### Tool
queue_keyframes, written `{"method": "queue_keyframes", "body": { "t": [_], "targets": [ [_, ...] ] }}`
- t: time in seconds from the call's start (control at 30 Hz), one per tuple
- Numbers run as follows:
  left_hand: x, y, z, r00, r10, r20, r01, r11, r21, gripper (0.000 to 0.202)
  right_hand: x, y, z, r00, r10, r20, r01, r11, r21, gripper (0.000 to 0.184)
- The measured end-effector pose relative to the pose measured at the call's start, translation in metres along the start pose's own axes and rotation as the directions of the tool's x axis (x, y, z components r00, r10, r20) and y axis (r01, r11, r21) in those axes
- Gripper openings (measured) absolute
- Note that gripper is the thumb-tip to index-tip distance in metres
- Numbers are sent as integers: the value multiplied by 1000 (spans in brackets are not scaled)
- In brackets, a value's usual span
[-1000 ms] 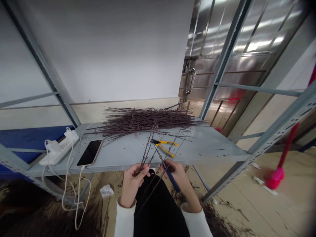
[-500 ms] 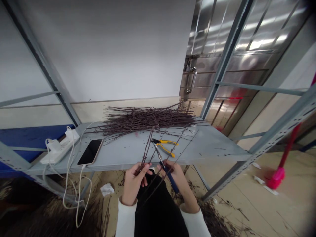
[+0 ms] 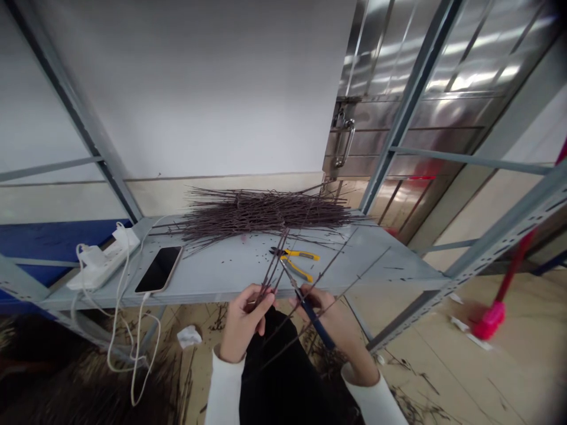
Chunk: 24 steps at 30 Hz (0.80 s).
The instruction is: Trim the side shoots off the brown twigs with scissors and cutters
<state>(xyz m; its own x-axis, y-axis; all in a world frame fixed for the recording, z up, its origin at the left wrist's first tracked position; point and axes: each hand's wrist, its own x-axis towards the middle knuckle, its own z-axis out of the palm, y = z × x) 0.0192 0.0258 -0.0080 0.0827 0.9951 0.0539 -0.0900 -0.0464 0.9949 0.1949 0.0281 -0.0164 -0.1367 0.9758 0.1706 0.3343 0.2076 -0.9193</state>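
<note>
My left hand [image 3: 241, 323] grips several thin dark twigs [image 3: 271, 274] upright near the shelf's front edge. Their lower ends cross my dark lap. My right hand [image 3: 325, 313] is shut on blue-handled cutters [image 3: 313, 316], whose narrow metal jaws [image 3: 287, 276] point up among the twigs. Yellow-handled pliers [image 3: 296, 263] lie on the grey metal shelf [image 3: 376, 260], just beyond the cutters' tip. A large heap of dark twigs [image 3: 261, 211] lies along the shelf's back.
A black smartphone [image 3: 158, 270] is charging from a white power strip [image 3: 100, 265] at the shelf's left. Steel uprights [image 3: 411, 100] frame the shelf. Twig clippings and a crumpled tissue [image 3: 189, 336] lie on the floor. A pink-and-red pole [image 3: 489, 319] stands at right.
My right hand has shifted to the right with the cutters, and their handle now slants more steeply. The held twigs fan wider across the shelf. My left hand has risen slightly.
</note>
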Motion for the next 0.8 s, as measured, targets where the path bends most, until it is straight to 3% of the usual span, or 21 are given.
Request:
{"method": "queue_keyframes", "body": {
  "t": [0.27, 0.33, 0.5, 0.8],
  "targets": [
    [-6, 2, 10, 1000, -21, 7, 20, 997, 68, 32, 2, -11, -27, 982, -110, 156, 146, 961, -236, 23],
    [-6, -1, 11, 1000, -9, -14, 10, 997, 77, 31, 7, -12, -36, 978, -73, 194, 133, 939, -317, 22],
    [-5, -7, 12, 998, 28, -49, -22, 993, 117, 29, 15, -14, -57, 991, 24, 135, 49, 857, -513, 20],
    [-5, -8, 12, 988, 114, -101, -100, 986, 131, 23, 16, -19, -69, 979, 54, 195, 76, 795, -601, 26]
  ]
}}
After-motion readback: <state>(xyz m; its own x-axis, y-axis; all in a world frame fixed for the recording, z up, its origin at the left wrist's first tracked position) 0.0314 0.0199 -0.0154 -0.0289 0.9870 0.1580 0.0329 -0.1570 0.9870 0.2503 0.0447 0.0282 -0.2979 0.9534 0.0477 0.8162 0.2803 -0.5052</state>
